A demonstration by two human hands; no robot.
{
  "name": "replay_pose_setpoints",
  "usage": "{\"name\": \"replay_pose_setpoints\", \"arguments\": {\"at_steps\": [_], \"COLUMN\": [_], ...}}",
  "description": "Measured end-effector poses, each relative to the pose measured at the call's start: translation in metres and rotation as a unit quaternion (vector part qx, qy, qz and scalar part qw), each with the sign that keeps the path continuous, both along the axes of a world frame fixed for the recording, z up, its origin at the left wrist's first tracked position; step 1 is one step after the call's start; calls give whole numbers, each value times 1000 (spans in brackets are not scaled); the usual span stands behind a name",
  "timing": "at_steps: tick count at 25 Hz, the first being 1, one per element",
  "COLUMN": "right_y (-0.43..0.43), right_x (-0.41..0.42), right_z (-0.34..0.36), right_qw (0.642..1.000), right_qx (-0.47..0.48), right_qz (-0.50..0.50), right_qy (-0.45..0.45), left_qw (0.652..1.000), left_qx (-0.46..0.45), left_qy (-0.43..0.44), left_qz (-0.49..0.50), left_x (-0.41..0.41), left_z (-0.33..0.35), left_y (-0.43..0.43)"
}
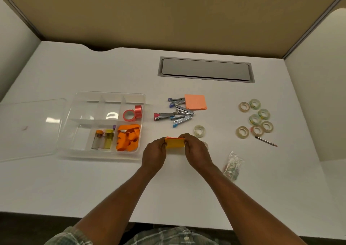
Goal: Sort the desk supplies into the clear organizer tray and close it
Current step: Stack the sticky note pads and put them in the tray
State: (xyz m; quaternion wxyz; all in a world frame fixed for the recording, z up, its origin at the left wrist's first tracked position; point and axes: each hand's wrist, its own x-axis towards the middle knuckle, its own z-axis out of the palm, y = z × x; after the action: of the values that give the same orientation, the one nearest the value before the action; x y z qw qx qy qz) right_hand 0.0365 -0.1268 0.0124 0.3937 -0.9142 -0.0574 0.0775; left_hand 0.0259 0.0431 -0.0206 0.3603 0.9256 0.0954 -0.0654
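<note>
White desk (93, 185) between beige partition walls; over its middle, just off the surface, is the yellow pad (175, 143); my left hand (153, 152) pinches its left edge and my right hand (194, 149) its right edge, fingers of both curled round it; a pink edge shows along the top, so it may be two pads stacked, though I cannot tell

Just left of my hands sits the tray (110, 93), open, its lid (28, 128) lying flat beside it further left; orange pieces (128, 137) fill the front right cell, vials (103, 139) lie in the front middle one, red tape (133, 113) sits in the back right one; behind my hands lie the staplers (177, 113) touching a pink pad (195, 102); one clear roll (199, 131) is just beside my right hand, more rolls (255, 119) cluster well to the right with a pen (266, 141) near them, and a small bag (233, 165) lies by my right wrist

To do this step well I judge I should square the sheets first so none fan out; then pass the pad to the left hand, the tray being on that side; lift it over the near wall, well above the vials; lay it flat in a back cell left of the red tape, where the pink pad could go on top of it
</note>
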Motion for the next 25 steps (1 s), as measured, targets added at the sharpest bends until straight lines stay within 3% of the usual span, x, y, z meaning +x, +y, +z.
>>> {"name": "replay_pose_setpoints", "arguments": {"at_steps": [8, 14, 21, 25], "right_y": [1, -6, 7, 25], "right_x": [14, 73, 154, 169], "right_z": [-5, -1, -3, -11], "right_qw": [999, 993, 959, 936], "right_qx": [-33, -73, -263, -300], "right_qz": [3, -64, 66, 53], "right_qy": [17, -67, 79, 179], "left_qw": [999, 999, 997, 998], "left_qx": [-13, -48, -57, -54], "left_qy": [-29, 6, 43, 44], "left_qz": [-9, -11, 2, 8], "left_x": [12, 21, 23, 22], "left_z": [7, 20, 34, 35], "left_y": [2, 6, 12, 22]}}
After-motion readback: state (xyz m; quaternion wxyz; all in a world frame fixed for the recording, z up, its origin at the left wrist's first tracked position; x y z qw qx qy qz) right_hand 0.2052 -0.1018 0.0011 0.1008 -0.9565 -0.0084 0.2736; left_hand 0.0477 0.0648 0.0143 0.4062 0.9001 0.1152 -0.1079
